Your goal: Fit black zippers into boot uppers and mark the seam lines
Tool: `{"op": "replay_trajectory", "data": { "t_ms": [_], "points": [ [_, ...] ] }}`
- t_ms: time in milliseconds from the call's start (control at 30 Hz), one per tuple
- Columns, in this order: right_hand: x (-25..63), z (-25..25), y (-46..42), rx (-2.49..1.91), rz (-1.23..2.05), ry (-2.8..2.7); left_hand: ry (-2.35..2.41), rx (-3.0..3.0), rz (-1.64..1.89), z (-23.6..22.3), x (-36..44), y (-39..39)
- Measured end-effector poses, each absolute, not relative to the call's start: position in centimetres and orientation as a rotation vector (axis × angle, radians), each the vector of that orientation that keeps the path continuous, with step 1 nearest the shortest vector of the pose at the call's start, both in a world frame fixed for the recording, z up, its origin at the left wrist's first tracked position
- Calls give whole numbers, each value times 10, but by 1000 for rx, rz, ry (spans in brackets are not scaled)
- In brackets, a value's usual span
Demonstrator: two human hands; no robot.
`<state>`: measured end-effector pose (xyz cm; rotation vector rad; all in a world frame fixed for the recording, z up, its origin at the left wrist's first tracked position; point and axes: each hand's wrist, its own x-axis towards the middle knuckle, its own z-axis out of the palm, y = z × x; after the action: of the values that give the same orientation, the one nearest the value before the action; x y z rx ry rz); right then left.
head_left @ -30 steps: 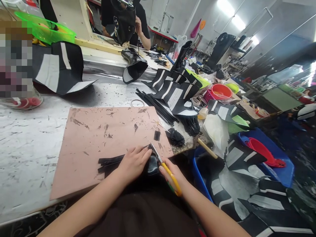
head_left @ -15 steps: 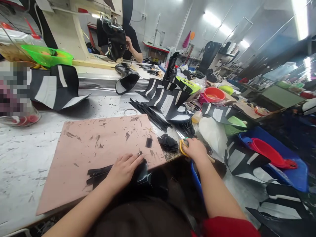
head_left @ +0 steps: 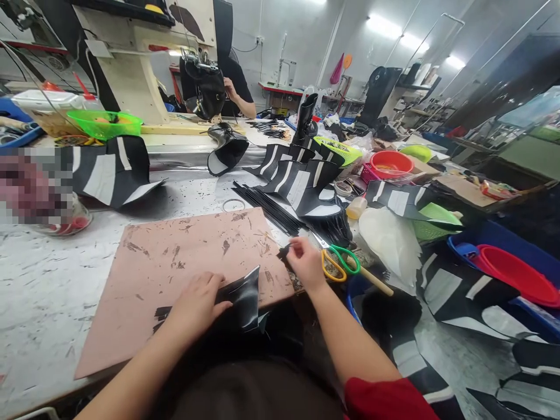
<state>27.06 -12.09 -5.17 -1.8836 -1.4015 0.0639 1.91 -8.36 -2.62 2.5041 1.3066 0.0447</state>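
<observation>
At pink board point(head_left: 144, 286), left hand point(head_left: 195, 303), thumb spread, likely steadies black sheet point(head_left: 246, 297); right hand point(head_left: 307, 262) pinches black scrap point(head_left: 283, 252).

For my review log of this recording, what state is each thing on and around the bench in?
Left hand: resting over glossy black piece
Glossy black piece: partly covered, point raised
Right hand: fingertips at small black pieces, grip unclear
Scissors: lying loose, handle loops apart
Pink board: flat, dark-marked
Black strips: bundled lengthwise
Nearer boot: tipped over
Bright green basket: upright, holding items
</observation>
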Motion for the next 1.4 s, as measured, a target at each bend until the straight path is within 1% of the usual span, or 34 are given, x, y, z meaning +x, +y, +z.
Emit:
{"op": "replay_trajectory", "data": {
  "t_ms": [67, 100, 200, 267, 300, 367, 433, 500, 533, 600, 733, 933, 1067, 1233, 1300, 1400],
  "points": [
    [288, -50, -129, -2014, 192, -1270, 1317, 2377, -29, -20, 19, -78],
    [295, -50, -133, -2054, 202, -1280, 1323, 2325, -59, -18, 20, -75],
    [298, -54, -140, -2107, -5, -1335, 1316, 2227, -108, -13, 23, -72],
    [287, -52, -142, -2028, -145, -1378, 1282, 2206, -105, -9, 25, -73],
    [278, -50, -143, -1935, -149, -1425, 1257, 2204, -91, -7, 25, -76],
    [257, -41, -143, -1689, 4, -1565, 1198, 2202, -47, -1, 25, -82],
    [237, -30, -142, -1481, 337, -1643, 1137, 2216, 11, 6, 25, -88],
    [221, -21, -141, -1375, 659, -1608, 1092, 2260, 64, 12, 26, -94],
    [216, -17, -140, -1351, 763, -1573, 1087, 2276, 84, 15, 27, -97],
    [209, -12, -142, -1330, 831, -1521, 1085, 2262, 125, 20, 31, -102],
    [206, -6, -149, -1307, 708, -1552, 1095, 2125, 249, 27, 40, -110],
    [209, 7, -156, -1335, 212, -1824, 1053, 2081, 474, 21, 46, -121],
    [207, 15, -158, -1292, 121, -2024, 1039, 2150, 541, 17, 46, -125],
    [198, 13, -164, -1308, -126, -2075, 1036, 2098, 540, 17, 43, -128],
    [195, 9, -165, -1289, -40, -1991, 1031, 2067, 520, 18, 42, -128],
    [191, 4, -164, -1284, 333, -1745, 1026, 2055, 490, 20, 41, -129]
  ]
}}
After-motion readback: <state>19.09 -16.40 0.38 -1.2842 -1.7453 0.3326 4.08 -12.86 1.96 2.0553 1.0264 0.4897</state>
